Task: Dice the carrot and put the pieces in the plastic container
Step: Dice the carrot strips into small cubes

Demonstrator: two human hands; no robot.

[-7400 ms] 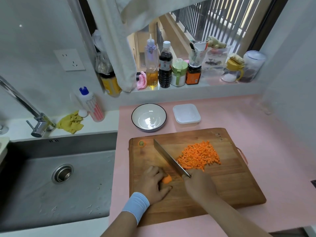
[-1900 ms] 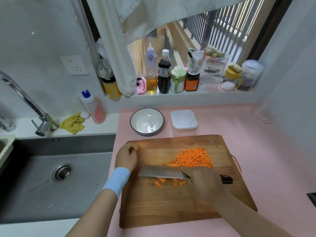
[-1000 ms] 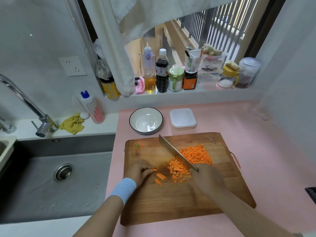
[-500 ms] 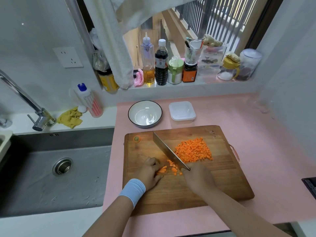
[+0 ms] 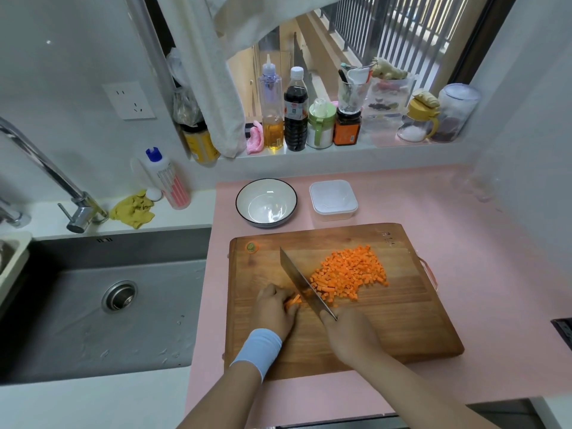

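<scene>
The left hand [image 5: 275, 308] is sitting at approx 8 o'clock on the cutting board [image 5: 402, 329]. Its fingers are curling in a claw grip over the last few carrot strips [image 5: 294, 300] and pinning them flat. The right hand [image 5: 349, 332], at 6 o'clock, is holding the knife [image 5: 301, 281] w/ a full grip. The handle is hidden under the palm, and the blade is pointing toward 11 o'clock w/ its edge right beside the strips.

The diced carrot [image 5: 349, 275] is lying in a loose heap at 1 o'clock on the board, touching the blade's right side. One cut-off carrot end [image 5: 251, 247] is sitting alone at the 10 o'clock corner. The plastic container [image 5: 333, 199] is waiting on the pink surface [image 5: 464, 212] at 12 o'clock, just past the board's far edge, w/ a bowl [image 5: 266, 202] at 11 o'clock beside it. Can't tell if its lid is on.

Handling, as a judgement: the strips are stiff, light and prob. damp, so they're likely slipping under pressure, and they're short, leaving little to hold. Fingertips need tucking back, w/ knuckles guiding the blade. The dice are tiny, light and loose, so they're prone to rolling and scattering. Pinching singly isn't practical; scooping onto the flat of the blade w/ a cupped hand looks best. The container looks light and may skid when pushed, so it needs steadying by its wall.
</scene>
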